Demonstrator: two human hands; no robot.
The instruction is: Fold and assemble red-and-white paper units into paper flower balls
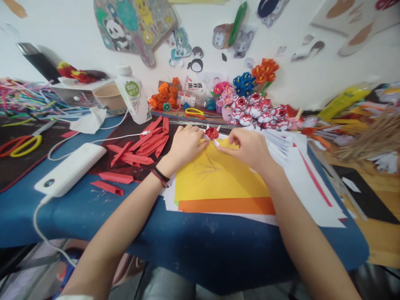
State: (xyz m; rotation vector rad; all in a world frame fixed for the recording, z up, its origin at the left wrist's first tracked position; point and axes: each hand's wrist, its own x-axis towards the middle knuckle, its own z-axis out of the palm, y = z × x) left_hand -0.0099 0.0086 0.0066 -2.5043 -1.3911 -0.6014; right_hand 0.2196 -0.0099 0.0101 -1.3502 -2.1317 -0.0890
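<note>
A small folded paper flower (211, 133), red in the middle with white pointed tips, is between my hands above a yellow paper sheet (223, 177). My left hand (187, 143) is closed at the flower's left side, thumb and fingertips against it. My right hand (251, 148) is curled on the other side, its thumb reaching to a white tip at the flower's lower edge. The fingers partly hide the flower's sides. Left of my left hand lies a loose pile of folded red paper strips (150, 139).
A white power bank (70, 168) with cables lies at left, near scissors (26, 143). A white bottle (133, 96) stands behind the red strips. Several red-and-white paper flowers (254, 108) are heaped at the back. White paper sheets (308, 187) lie at right.
</note>
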